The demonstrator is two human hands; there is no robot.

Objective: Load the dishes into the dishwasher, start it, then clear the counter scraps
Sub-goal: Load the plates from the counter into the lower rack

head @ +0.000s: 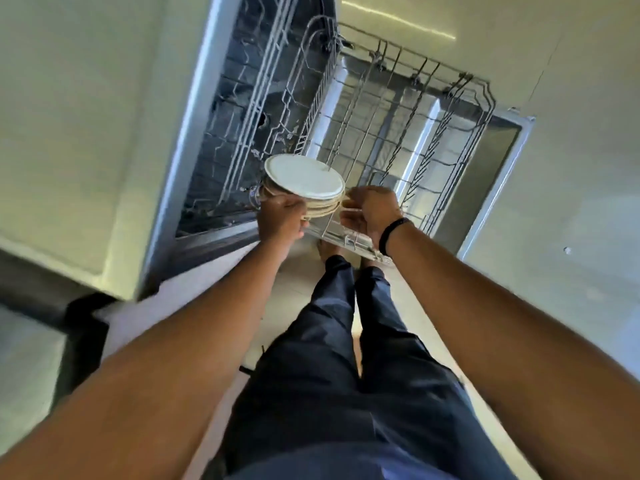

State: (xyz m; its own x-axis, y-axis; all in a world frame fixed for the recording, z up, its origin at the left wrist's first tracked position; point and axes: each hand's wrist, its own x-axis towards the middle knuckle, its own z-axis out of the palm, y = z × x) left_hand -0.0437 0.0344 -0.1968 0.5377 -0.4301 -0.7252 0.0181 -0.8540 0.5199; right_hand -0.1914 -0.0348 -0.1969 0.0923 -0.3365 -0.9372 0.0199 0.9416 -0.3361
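head view, looking steeply down past both forearms. a stack of plates (304, 181) sits at centre frame, held tilted over the near corner of the pulled-out lower rack (398, 140) of the open dishwasher (214, 109). left hand (280, 220) grips the stack's left edge from below, fingers curled round the rims; likely it carries the weight. right hand (372, 213), with a dark wristband (393, 235), has fingers curled at the stack's right edge, apparently pinching one plate's rim, probably to peel it off for slotting; exact contact is blurred. rack appears bare of dishes, tines upright, right of centre. the stack is kept low and close to the rack, seemingly so each plate travels a short way. open door (498, 161) lies beneath, upper right. loading looks barely begun; start and counter scraps remain.
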